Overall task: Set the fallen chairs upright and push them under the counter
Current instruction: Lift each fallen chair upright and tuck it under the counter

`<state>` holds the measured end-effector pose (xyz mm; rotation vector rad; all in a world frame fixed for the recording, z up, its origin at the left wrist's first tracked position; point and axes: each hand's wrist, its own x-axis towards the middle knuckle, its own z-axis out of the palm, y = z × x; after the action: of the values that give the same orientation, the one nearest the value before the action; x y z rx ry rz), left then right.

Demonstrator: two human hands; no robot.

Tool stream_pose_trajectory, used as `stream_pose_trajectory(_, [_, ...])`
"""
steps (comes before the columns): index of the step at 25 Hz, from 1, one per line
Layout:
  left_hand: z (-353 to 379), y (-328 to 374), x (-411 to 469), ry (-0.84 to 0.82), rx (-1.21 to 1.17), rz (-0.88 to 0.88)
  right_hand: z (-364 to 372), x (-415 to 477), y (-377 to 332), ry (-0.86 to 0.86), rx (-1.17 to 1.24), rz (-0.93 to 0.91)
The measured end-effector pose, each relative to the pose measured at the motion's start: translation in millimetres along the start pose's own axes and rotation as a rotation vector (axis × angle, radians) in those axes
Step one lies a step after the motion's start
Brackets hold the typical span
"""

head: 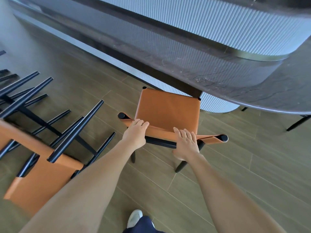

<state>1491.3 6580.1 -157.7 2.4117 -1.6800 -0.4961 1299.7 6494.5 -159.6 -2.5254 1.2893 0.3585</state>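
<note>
The counter (252,81) is the largest thing here, a long dark top over a ribbed pale base, and it runs across the upper part of the view to a rounded end on the right. The tiled floor (235,174) carries everything else. On the floor at the left lie the fallen chairs (42,174), several of them, with black legs pointing up and sideways and orange seats on the tiles.

One upright chair (168,108) stands on its four legs just before the counter's near edge, with the front of the seat already at that edge. The left hand (135,133) and the right hand (186,143) are both clenched over the top of the orange backrest, well apart from each other, so each grip is holding the chair.

I judge that the push under the counter is the step in hand. The risk is that the chair meets the dark support post near its front right corner, because the seat stands a little turned against the edge. An uneven push from one hand could turn it more. Also the person's white shoe (134,217) is near the fallen chairs, so a step to the left could catch a leg.
</note>
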Motion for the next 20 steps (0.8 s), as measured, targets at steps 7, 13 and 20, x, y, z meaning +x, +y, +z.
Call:
stream_pose_trajectory(7, [-6,-2,26,-0.022,0.027,-0.013,-15,33,3,-0.017,0.107,0.036])
stream_pose_trajectory(13, [-1,-8,34,0.0,0.042,0.001,-16,43,3,0.004,0.119,0.067])
stream_pose_trajectory(20, [4,-15,34,-0.017,0.102,0.03,-14,44,1,0.0,0.084,0.089])
